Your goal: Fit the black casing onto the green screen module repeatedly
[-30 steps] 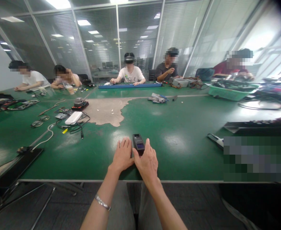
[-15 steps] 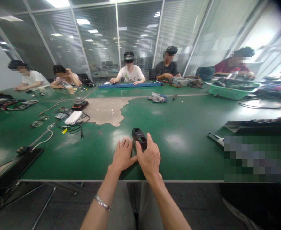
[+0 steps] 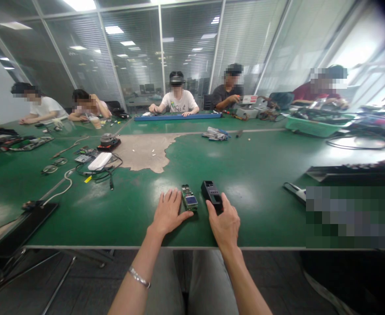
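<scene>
On the green table [image 3: 261,210] in front of me lies a small circuit board [image 3: 188,199] with a bluish display at its near end. My left hand [image 3: 170,212] rests flat just left of it, fingers spread, thumb at the board's near edge. To the right is a black plastic housing [image 3: 211,192] with cut-out openings. My right hand [image 3: 224,216] grips the near end of this housing between thumb and fingers. The housing and the board lie apart, with a strip of table between them.
A white adapter [image 3: 100,161] with black cables lies left, near eyeglasses [image 3: 54,165] and a bare brown patch [image 3: 146,151]. Gloves [image 3: 216,134] lie farther off. A green basket [image 3: 320,124] of parts stands far right. Several people sit across the table, one behind a blue bar [image 3: 179,117].
My right hand has moved right with the black housing, off the circuit board, which now shows uncovered beside my left hand. Across the table, a person now holds up a white-and-red box.
</scene>
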Demonstrator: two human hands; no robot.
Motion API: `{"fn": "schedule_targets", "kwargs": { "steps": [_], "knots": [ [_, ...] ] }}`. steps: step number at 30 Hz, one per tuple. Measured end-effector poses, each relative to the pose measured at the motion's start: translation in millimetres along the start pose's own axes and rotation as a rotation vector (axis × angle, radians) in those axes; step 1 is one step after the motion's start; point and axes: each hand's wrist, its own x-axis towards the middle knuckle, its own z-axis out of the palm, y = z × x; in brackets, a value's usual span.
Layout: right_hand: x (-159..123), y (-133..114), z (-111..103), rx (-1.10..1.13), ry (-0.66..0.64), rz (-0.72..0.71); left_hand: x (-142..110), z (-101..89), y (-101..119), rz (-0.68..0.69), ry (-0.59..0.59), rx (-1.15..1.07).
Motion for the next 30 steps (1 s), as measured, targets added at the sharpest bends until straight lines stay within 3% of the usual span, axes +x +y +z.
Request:
{"fn": "schedule_targets", "kwargs": {
  "steps": [15, 30],
  "knots": [
    [-5.7, 3.1, 7.8, -0.03, -0.072, -0.147, 0.5, -0.2, -0.2, -0.001, -0.007, 0.008],
    [-5.4, 3.3, 7.5, 0.019, -0.057, -0.157, 0.5, 0.7, -1.3, -0.002, 0.003, 0.0]
  ]
}}
